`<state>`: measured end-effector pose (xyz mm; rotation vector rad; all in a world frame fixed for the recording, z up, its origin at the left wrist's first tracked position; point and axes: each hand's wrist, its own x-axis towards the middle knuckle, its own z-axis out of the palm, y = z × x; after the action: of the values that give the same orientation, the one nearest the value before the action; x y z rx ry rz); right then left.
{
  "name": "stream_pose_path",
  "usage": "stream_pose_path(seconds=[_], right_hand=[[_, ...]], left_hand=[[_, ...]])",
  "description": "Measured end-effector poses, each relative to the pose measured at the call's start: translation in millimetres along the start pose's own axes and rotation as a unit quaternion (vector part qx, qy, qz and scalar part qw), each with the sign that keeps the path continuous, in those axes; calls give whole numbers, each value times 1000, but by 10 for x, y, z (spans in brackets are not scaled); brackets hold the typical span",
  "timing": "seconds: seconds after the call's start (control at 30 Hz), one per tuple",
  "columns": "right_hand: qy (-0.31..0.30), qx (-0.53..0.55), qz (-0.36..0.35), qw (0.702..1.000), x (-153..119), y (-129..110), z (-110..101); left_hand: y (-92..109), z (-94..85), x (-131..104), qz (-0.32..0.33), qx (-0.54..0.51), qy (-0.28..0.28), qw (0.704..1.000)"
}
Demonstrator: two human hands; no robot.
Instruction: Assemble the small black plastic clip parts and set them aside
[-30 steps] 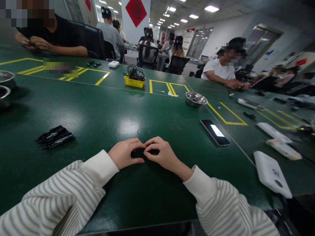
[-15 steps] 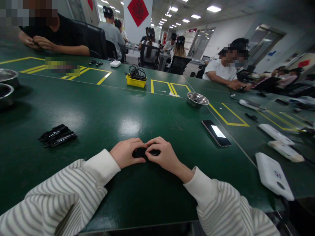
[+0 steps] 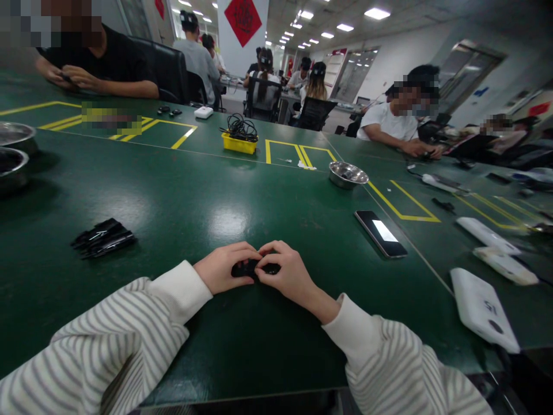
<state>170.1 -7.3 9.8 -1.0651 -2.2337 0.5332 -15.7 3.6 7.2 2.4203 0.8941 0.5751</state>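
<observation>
Small black part [image 3: 249, 268] sits on the green worktop [image 3: 181, 196], near its front edge, centre of view, pinched between both hands. Mostly hidden by fingers; cannot tell what it is beyond small, dark, low-profile. Left hand [image 3: 223, 268]: grip closed on the part's left end, thumb underneath along the near side, fingers curled over the top. Right hand [image 3: 286, 272]: grip closed on the right end, fingertips [image 3: 264, 251] bent down onto the top, thumb tucked in at the near edge. Fingertips of the two hands touch each other above the part. Both wrists rest on the worktop, striped sleeves [image 3: 108, 340] with white cuffs. Outward: bundle of black sleeved pieces [image 3: 103, 237] lies well to the left, apart from the hands. Phone [image 3: 381, 233], screen up, to the right and further back. White flat device [image 3: 484, 308] at the right edge, two more white units [image 3: 488, 235] behind it. Steel bowl [image 3: 347, 174] past the phone, just beside the yellow tape marking [image 3: 401, 203]. Yellow tray [image 3: 237, 143] with black cables at the far middle. Two steel bowls [image 3: 12, 161] at the far left edge. Other people seated around the far side, one person's hands [image 3: 64, 75] working at top left, another's [image 3: 417, 148] at top right.
</observation>
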Motion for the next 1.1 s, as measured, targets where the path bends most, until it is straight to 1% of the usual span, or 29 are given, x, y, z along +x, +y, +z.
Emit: stream_pose_path(seconds=[0.07, 0.23, 0.43, 0.5, 0.6, 0.67, 0.73, 0.83, 0.9, 0.93, 1.1], right_hand=[[-1, -2, 9, 1000, -1, -2, 8], [-1, 3, 28, 1000, 7, -8, 18], [2, 12, 42, 999, 5, -24, 31], [2, 16, 33, 999, 11, -20, 5], [7, 33, 20, 999, 44, 25, -100], [23, 38, 31, 999, 73, 88, -198], [27, 29, 42, 998, 93, 165, -284], [-18, 10, 37, 999, 99, 263, -346], [-47, 6, 28, 998, 101, 296, -329], [-49, 4, 28, 998, 108, 303, -305], [-21, -10, 28, 999, 210, 300, -121]], left_hand=[[-11, 7, 0, 17, 1, 10, 1000], [-39, 16, -13, 34, 14, 33, 999], [-67, 17, -10, 90, 25, 61, 994], [-70, 10, -8, 100, 33, 62, 992], [-70, -4, -11, 101, 43, 59, 992], [-64, -9, -17, 95, 44, 54, 993], [-51, -10, -24, 90, 42, 43, 994], [-12, -2, -32, 94, 33, 18, 995], [21, 9, -37, 97, 28, 0, 995], [38, 16, -38, 97, 26, -9, 995], [106, 48, -36, 83, 24, -50, 995]])
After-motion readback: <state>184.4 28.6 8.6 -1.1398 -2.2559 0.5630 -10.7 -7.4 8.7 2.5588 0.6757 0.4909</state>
